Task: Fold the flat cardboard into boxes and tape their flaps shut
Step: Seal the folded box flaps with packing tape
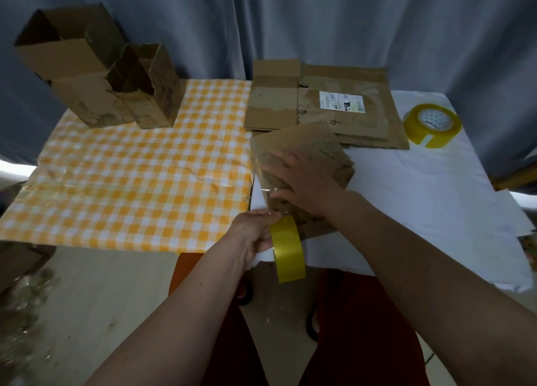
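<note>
Head view: handwritten "4" on flat cardboard (345,109)

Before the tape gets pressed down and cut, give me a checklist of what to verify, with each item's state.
1. Left hand grips the tape roll: ok.
2. Right hand lies flat on the box, steadying it: ok.
3. Clear tape strip runs from the roll up over the box: ok.
4. Flaps fully closed under the right hand: cannot tell, hand covers them.
5. Cutter or scissors within reach: not ok, none visible.
6. Spare tape roll on the white cloth: ok.
</note>
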A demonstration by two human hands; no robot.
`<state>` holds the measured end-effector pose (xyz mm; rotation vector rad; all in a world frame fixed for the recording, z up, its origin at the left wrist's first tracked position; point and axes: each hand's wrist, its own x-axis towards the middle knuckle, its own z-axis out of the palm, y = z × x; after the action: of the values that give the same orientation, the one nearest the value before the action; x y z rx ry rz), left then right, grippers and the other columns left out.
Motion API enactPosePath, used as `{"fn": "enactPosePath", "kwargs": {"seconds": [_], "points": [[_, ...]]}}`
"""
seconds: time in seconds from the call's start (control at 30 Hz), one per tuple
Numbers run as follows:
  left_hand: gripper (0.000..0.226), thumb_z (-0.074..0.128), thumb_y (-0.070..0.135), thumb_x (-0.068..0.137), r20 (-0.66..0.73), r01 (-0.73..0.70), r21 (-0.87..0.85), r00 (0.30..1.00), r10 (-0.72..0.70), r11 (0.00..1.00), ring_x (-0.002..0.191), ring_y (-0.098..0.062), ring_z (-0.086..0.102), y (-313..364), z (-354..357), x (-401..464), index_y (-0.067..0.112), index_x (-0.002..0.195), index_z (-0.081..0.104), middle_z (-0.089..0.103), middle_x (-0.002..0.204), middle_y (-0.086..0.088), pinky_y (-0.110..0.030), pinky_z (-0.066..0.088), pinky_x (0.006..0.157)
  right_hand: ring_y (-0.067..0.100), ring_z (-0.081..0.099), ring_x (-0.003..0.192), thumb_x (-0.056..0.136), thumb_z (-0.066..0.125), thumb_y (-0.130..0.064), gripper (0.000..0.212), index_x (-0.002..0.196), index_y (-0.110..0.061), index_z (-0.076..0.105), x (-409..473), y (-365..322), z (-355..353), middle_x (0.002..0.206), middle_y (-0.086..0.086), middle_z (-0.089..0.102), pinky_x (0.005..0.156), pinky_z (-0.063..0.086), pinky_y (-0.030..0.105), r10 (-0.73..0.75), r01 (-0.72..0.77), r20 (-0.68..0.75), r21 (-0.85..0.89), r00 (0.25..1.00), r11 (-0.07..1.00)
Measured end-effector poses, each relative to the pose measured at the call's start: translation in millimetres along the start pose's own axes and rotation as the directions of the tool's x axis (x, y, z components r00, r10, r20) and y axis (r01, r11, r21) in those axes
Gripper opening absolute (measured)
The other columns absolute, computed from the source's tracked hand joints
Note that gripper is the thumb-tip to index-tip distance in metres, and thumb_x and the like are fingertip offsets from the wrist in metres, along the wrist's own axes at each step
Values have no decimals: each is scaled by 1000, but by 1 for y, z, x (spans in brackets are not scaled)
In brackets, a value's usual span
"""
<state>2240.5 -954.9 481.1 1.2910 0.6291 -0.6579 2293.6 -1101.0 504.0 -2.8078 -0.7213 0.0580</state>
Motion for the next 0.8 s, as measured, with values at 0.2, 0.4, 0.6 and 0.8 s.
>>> {"fn": "enactPosePath", "kwargs": {"seconds": [0.2,0.4,0.6,0.8], "points": [[7,69,8,86,115,39,82,992,-48,996,53,-11,67,2,-11,3,11,87,64,70,62,-1,-31,59,61,20,4,145,92,47,-49,60,146,-42,22,10,22,19,158,-6,10,114,14,45,-24,27,78,-29,997,999],[10,72,9,84,140,-43,63,990,34,997,53,-11,63,-11,-31,-9,10,87,62,66,64,-1,-25,52,51,18,3,145,93,46,-48,57,145,-43,23,10,19,15,158,-8,8,115,13,46,9,-9,103,-3,995,1000],[8,70,9,85,62,-207,50,977,204,977,52,-8,62,-7,-42,-32,12,80,66,65,64,1,-22,50,47,23,13,142,92,57,-25,59,145,-25,31,-4,-20,-10,155,3,18,114,20,42,106,-106,3,140,994,985],[4,70,8,85,47,-374,89,928,371,923,48,-8,62,-6,-23,-53,10,83,67,67,63,3,-16,43,40,14,59,83,78,73,-35,32,95,-8,68,-62,-70,-13,88,5,64,68,48,24,479,-356,72,768,875,533]]}}
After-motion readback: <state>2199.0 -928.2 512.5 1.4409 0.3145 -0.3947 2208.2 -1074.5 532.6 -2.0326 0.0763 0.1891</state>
